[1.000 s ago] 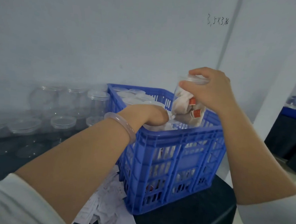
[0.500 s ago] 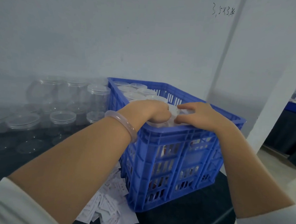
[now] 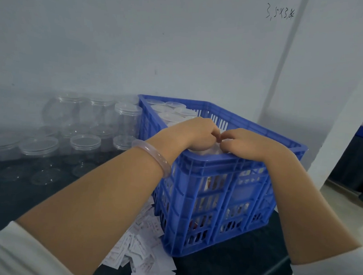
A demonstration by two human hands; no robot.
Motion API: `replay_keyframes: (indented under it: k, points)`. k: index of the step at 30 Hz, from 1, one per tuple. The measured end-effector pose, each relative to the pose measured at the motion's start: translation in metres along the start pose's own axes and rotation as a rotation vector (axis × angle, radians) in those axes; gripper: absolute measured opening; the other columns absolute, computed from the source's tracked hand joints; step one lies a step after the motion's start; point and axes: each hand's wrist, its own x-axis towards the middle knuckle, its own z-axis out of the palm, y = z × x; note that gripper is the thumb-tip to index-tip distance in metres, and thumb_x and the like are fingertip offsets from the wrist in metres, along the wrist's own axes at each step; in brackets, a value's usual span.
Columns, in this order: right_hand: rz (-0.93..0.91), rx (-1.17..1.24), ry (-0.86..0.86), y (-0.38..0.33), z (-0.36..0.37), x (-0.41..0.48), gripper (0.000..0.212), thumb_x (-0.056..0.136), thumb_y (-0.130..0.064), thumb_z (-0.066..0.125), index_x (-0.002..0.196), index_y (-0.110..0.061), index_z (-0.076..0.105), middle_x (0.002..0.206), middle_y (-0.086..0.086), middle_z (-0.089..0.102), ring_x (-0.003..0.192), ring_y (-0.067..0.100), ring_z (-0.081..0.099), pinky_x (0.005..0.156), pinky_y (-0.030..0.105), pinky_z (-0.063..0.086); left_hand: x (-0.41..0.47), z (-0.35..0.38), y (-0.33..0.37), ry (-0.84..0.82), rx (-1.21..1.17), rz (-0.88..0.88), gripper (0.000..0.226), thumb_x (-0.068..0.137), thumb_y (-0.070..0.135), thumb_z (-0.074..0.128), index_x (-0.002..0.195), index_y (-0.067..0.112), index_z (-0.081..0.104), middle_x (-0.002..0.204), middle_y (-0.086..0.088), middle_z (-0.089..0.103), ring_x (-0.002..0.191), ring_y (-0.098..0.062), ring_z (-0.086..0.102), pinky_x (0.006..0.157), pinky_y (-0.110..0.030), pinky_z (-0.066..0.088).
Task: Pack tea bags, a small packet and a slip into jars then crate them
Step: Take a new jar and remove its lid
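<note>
Single view. Head-worn wide-angle camera: faces forward, downward; close over blue crate (image 3: 208, 166) on black table (image 3: 221, 273); wall (image 3: 139, 49) behind.

I am looking down on a black, matte-topped table (image 3: 221, 265) set against a pale wall. A blue plastic crate (image 3: 211, 194) with slotted sides stands on it near the right edge, turned corner-on to me. To its left, along the wall, stand clear plastic jars (image 3: 126, 121) with clear lids, tall ones behind and low ones in front. Flat clear lids (image 3: 44, 175) lie loose before them. A heap of white paper slips (image 3: 140, 241) lies against the crate's near left side.
</note>
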Motion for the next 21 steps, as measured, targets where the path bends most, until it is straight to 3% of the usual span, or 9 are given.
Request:
replay_keyframes:
  k: [3, 6, 8, 10, 12, 15, 19, 21]
  points:
    - [-0.002, 0.02, 0.022, -0.005, 0.002, -0.001, 0.026, 0.091, -0.017, 0.048, 0.105, -0.003, 0.065, 0.091, 0.01, 0.062, 0.081, 0.025, 0.054, 0.067, 0.032, 0.038, -0.001, 0.001, -0.001, 0.036, 0.004, 0.024, 0.04, 0.094, 0.012, 0.042, 0.123, 0.026, 0.066, 0.122, 0.001, 0.065, 0.107, -0.017, 0.059, 0.09, -0.03, 0.047]
    - [0.01, 0.023, 0.034, -0.008, 0.002, -0.002, 0.028, 0.091, -0.015, 0.049, 0.107, 0.001, 0.065, 0.099, 0.021, 0.065, 0.073, 0.02, 0.048, 0.065, 0.032, 0.036, -0.003, 0.0, -0.001, 0.049, -0.004, 0.037, 0.037, 0.093, 0.012, 0.044, 0.118, 0.024, 0.068, 0.118, 0.001, 0.067, 0.104, -0.017, 0.06, 0.089, -0.031, 0.049]
    - [0.003, 0.014, 0.06, -0.01, 0.001, -0.004, 0.027, 0.09, -0.013, 0.05, 0.105, 0.002, 0.066, 0.09, 0.019, 0.064, 0.066, 0.018, 0.046, 0.06, 0.031, 0.035, -0.007, -0.003, -0.001, 0.062, -0.026, 0.045, 0.035, 0.093, 0.011, 0.045, 0.112, 0.022, 0.071, 0.112, -0.001, 0.069, 0.101, -0.019, 0.061, 0.09, -0.035, 0.05]
    - [-0.005, 0.006, 0.116, -0.018, 0.002, -0.004, 0.019, 0.087, -0.01, 0.05, 0.082, 0.001, 0.064, 0.07, 0.01, 0.052, 0.06, 0.018, 0.04, 0.055, 0.03, 0.031, -0.013, -0.008, -0.003, 0.09, -0.051, 0.054, 0.033, 0.091, 0.01, 0.045, 0.106, 0.017, 0.073, 0.107, -0.005, 0.07, 0.1, -0.022, 0.062, 0.09, -0.039, 0.05]
    - [-0.033, 0.012, 0.189, -0.029, 0.003, -0.003, 0.019, 0.087, -0.011, 0.05, 0.07, -0.006, 0.058, 0.069, 0.006, 0.051, 0.063, 0.022, 0.044, 0.056, 0.033, 0.034, -0.02, -0.013, -0.009, 0.165, -0.098, 0.048, 0.031, 0.089, 0.007, 0.045, 0.104, 0.009, 0.073, 0.103, -0.009, 0.07, 0.099, -0.026, 0.062, 0.089, -0.042, 0.049]
    - [-0.112, 0.027, 0.359, -0.054, 0.002, 0.002, 0.021, 0.091, -0.021, 0.054, 0.1, -0.007, 0.066, 0.088, 0.006, 0.059, 0.082, 0.025, 0.056, 0.061, 0.032, 0.038, -0.038, -0.027, -0.022, 0.358, -0.249, 0.015, 0.035, 0.086, 0.002, 0.047, 0.104, 0.013, 0.074, 0.095, -0.002, 0.071, 0.096, -0.021, 0.063, 0.087, -0.034, 0.05]
    - [-0.244, 0.244, 0.537, -0.105, 0.016, 0.013, 0.031, 0.091, -0.025, 0.055, 0.114, -0.006, 0.065, 0.112, 0.01, 0.064, 0.103, 0.025, 0.058, 0.073, 0.027, 0.04, -0.066, -0.047, -0.049, 0.666, -0.415, -0.025, 0.036, 0.082, -0.002, 0.048, 0.096, 0.014, 0.077, 0.094, -0.01, 0.074, 0.094, -0.025, 0.067, 0.088, -0.038, 0.052]
    - [-0.282, 0.384, 0.562, -0.134, 0.034, 0.022, 0.031, 0.091, -0.025, 0.055, 0.115, -0.008, 0.063, 0.114, 0.01, 0.063, 0.098, 0.023, 0.057, 0.064, 0.022, 0.036, -0.082, -0.049, -0.069, 0.756, -0.439, -0.073, 0.037, 0.081, -0.004, 0.047, 0.09, 0.016, 0.077, 0.088, -0.007, 0.075, 0.089, -0.022, 0.068, 0.082, -0.035, 0.054]
